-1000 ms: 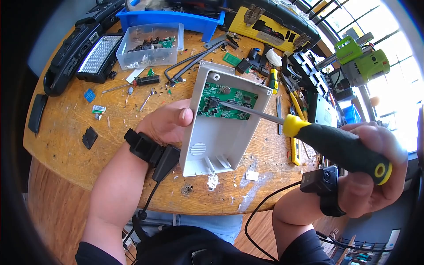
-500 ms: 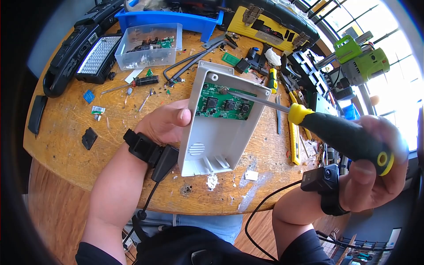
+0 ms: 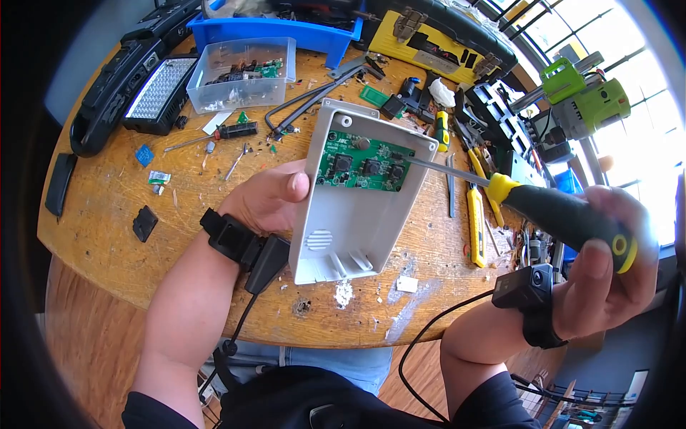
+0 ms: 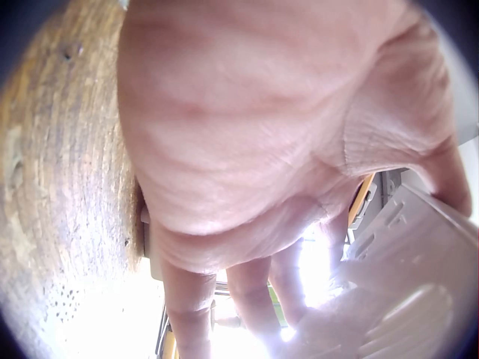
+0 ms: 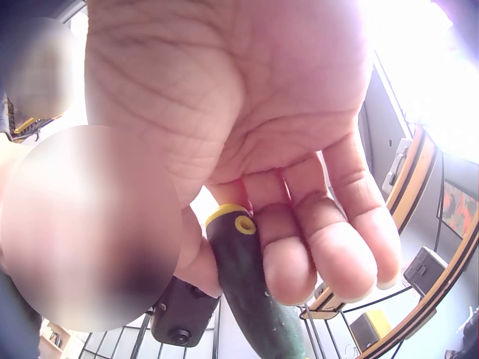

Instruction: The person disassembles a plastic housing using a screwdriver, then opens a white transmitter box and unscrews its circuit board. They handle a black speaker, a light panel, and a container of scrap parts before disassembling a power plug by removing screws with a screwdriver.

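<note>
My left hand point(image 3: 271, 193) holds a light grey plastic housing point(image 3: 350, 232) up over the table, thumb on its left wall and the other fingers behind it. Inside the housing's upper part sits a green circuit board point(image 3: 368, 163) with black square buttons and a small round part. In my right hand point(image 3: 607, 275) is a screwdriver point(image 3: 564, 214) with a dark green and yellow handle, gripped between thumb and curled fingers. Its shaft crosses the housing's right wall, and the tip overlaps the board's right end. The right wrist view shows the handle point(image 5: 254, 284) between thumb and fingers.
Behind the housing stand a clear plastic box point(image 3: 243, 75) of parts, a blue bin point(image 3: 279, 32) and a yellow-black toolbox point(image 3: 436, 43). A second screwdriver point(image 3: 236, 131) lies at left. A yellow utility knife point(image 3: 476, 225) and pliers lie right, before a green drill press point(image 3: 593, 107).
The screwdriver tip has moved from the board's left button, past the round part at the top, to the board's right end. The right hand has shifted slightly; the left hand and housing barely moved.
</note>
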{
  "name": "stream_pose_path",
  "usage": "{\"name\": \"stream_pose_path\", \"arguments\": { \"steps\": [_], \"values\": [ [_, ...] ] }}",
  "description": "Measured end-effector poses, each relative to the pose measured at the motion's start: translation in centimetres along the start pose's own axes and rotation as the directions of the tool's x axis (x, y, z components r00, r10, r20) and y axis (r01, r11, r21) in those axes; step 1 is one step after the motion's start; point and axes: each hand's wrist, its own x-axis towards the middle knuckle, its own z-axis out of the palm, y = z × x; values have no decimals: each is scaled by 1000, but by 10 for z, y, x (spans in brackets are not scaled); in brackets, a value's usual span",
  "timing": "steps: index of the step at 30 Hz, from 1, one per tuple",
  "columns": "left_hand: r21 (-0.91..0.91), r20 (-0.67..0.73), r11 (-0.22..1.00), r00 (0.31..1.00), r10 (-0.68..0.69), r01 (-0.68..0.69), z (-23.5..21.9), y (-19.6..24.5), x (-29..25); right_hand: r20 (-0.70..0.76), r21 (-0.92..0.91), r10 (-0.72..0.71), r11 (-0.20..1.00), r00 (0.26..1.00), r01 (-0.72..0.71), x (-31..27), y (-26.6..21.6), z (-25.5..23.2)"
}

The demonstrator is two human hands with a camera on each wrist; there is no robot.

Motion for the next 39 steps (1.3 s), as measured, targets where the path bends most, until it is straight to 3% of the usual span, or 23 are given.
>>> {"name": "stream_pose_path", "arguments": {
  "steps": [14, 30, 36, 39],
  "values": [
    [-19, 8, 1000, 1000, 15, -15, -4, -2, 1, -87, 2, 13, 1000, 996, -13, 5, -1, 12],
    [-19, -1, 1000, 1000, 19, -19, -4, -3, 1, -31, 36, 56, 998, 998, -55, 7, -6, 10],
    [-69, 4, 996, 998, 57, -56, -4, -5, 3, 108, 55, 7, 998, 994, -13, 5, -2, 1],
    [-155, 15, 986, 997, 72, -69, -3, -5, 3, 202, 72, -89, 995, 975, 76, 7, 3, -3]
  ]
}}
